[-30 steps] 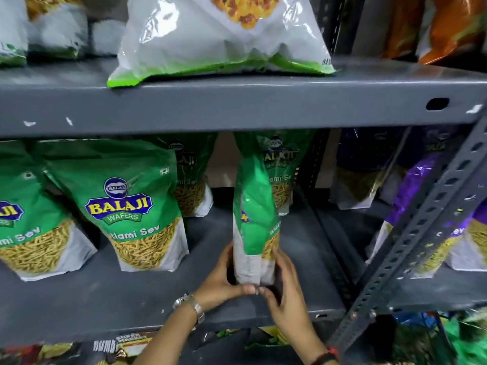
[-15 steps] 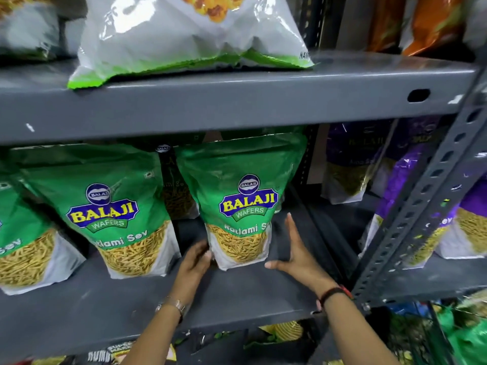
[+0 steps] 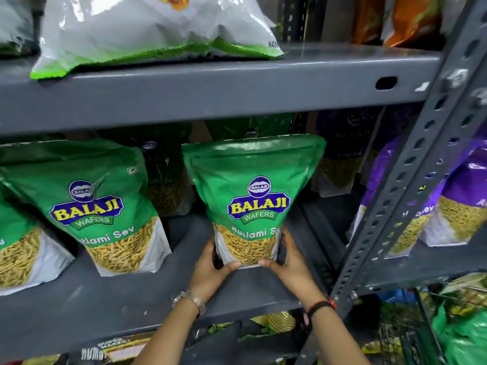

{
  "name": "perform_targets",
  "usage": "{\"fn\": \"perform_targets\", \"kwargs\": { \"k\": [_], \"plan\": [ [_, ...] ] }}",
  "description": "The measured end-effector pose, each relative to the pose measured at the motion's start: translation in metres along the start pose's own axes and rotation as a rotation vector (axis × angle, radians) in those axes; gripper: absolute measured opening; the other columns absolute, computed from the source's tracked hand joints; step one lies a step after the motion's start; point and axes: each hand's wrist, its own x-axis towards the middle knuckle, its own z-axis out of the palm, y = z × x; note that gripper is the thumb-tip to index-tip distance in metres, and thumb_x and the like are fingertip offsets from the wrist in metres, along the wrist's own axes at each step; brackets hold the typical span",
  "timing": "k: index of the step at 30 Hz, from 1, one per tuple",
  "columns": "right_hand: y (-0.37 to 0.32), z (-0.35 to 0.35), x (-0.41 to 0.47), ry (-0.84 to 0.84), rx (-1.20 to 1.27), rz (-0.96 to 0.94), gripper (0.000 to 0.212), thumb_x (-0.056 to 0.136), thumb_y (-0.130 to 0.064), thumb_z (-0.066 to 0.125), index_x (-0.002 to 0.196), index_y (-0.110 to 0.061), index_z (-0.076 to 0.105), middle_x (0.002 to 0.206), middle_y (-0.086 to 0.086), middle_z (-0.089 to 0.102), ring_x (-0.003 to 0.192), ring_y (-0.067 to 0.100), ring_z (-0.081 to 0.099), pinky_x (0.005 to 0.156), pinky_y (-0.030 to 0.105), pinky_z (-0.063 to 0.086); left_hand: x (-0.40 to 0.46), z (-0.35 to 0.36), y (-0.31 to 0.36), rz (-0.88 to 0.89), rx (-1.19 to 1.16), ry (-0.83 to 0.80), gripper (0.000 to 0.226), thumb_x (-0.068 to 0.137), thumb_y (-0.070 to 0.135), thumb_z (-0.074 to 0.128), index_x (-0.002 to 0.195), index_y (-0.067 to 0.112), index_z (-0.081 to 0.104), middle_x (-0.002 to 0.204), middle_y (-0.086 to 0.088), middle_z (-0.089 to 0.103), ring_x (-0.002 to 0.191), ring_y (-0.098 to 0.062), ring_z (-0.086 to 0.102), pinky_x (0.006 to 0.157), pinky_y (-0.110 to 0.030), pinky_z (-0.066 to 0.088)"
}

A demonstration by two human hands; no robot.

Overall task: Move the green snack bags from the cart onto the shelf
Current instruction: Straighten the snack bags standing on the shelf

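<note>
A green Balaji Ratlami Sev bag stands upright on the grey middle shelf, its front facing me. My left hand grips its lower left corner and my right hand grips its lower right corner. To its left stand two more green bags of the same kind, one of them cut off by the left edge. Further green bags stand behind in shadow. The cart, with green packaging in it, shows at the lower right.
A white and green bag overhangs the upper shelf. A perforated grey upright slants down the right side. Purple bags fill the neighbouring shelf bay. Orange bags sit at the top right. More packets lie below the middle shelf.
The bag was turned from edge-on to front-facing. My hands briefly spread off it half a second ago, and now both grip its bottom corners again. The view has moved closer.
</note>
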Motion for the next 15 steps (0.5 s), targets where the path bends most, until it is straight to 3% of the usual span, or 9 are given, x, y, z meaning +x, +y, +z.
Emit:
{"fn": "perform_targets", "kwargs": {
  "k": [3,5,8,12,15],
  "plan": [
    [0.004,-0.012,-0.004,0.035,-0.032,-0.036,0.087,0.068,-0.007,0.074,0.138,-0.017,0.023,0.134,-0.01,0.036,0.124,0.005,0.034,0.079,-0.01,0.031,-0.002,0.018,0.005,0.02,0.038,0.019,0.08,0.052,0.051,0.069,0.122,0.031,0.037,0.126,0.003,0.053,0.118,-0.016,0.049,0.101,-0.037,0.041],
    [0.005,-0.016,-0.004,0.039,-0.083,-0.041,0.093,0.063,-0.023,0.071,0.14,-0.02,0.019,0.143,-0.007,0.034,0.13,0.006,0.032,0.093,0.005,0.031,-0.003,0.025,0.01,0.037,0.091,0.043,0.081,0.054,0.052,0.065,0.126,0.025,0.038,0.124,0.006,0.052,0.117,-0.015,0.048,0.097,-0.03,0.039],
    [0.005,-0.015,-0.006,0.034,-0.097,-0.017,0.095,0.063,-0.033,0.068,0.141,-0.025,0.014,0.149,-0.002,0.029,0.134,0.011,0.029,0.103,0.025,0.029,-0.005,0.029,0.014,0.055,0.12,0.055,0.082,0.057,0.052,0.063,0.129,0.023,0.036,0.13,0.0,0.052,0.119,-0.017,0.047,0.094,-0.027,0.038],
    [0.01,-0.002,-0.021,0.174,-0.133,0.05,0.093,0.073,-0.015,0.073,0.142,-0.018,0.01,0.15,0.006,0.029,0.136,0.022,0.029,0.11,0.04,0.029,-0.009,0.022,0.013,0.049,0.093,0.056,0.093,0.052,0.054,0.065,0.132,0.02,0.032,0.132,0.002,0.047,0.12,-0.012,0.044,0.097,-0.027,0.037],
    [0.01,0.016,-0.04,0.429,-0.165,0.023,0.063,0.072,-0.001,0.07,0.127,-0.003,0.039,0.129,0.019,0.048,0.12,0.033,0.046,0.103,0.045,0.038,-0.018,0.005,0.008,0.109,0.059,0.157,0.068,0.064,0.029,0.076,0.121,0.02,0.041,0.125,0.002,0.049,0.116,-0.013,0.046,0.097,-0.023,0.037]
  ]
}}
